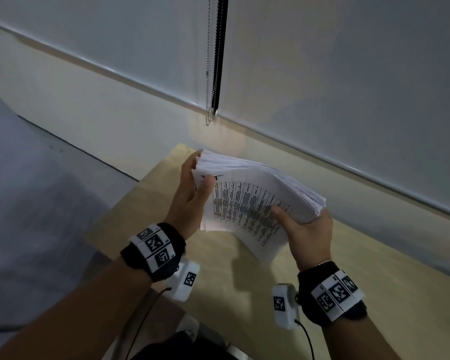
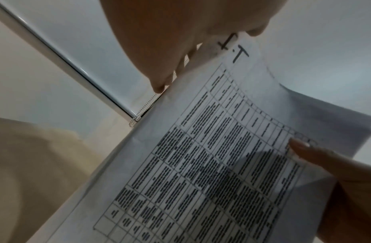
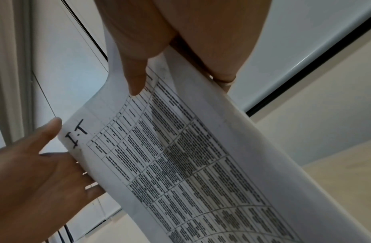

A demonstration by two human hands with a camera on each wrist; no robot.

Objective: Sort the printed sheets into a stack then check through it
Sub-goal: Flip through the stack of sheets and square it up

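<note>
A thick stack of printed sheets [image 1: 247, 201] hangs above the light wooden table [image 1: 218, 281], bowed between both hands. Its top sheet carries a dense table of text and a handwritten "I.T" by one corner. My left hand [image 1: 192, 190] grips the stack's left end, thumb on the top sheet beside the handwriting and fingers behind. My right hand [image 1: 303, 227] grips the right end, thumb on the print and fingers underneath. The left wrist view shows the stack [image 2: 211, 164] with the right thumb [image 2: 315, 152] on it. In the right wrist view the sheets [image 3: 190, 164] curve between the right hand [image 3: 180, 32] and the left hand [image 3: 34, 172].
A window blind fills the wall behind the table, with a bead chain [image 1: 209, 74] hanging down just beyond the stack. A pale sill [image 1: 115, 105] runs under the blind. Grey floor [image 1: 24, 203] lies left of the table's edge.
</note>
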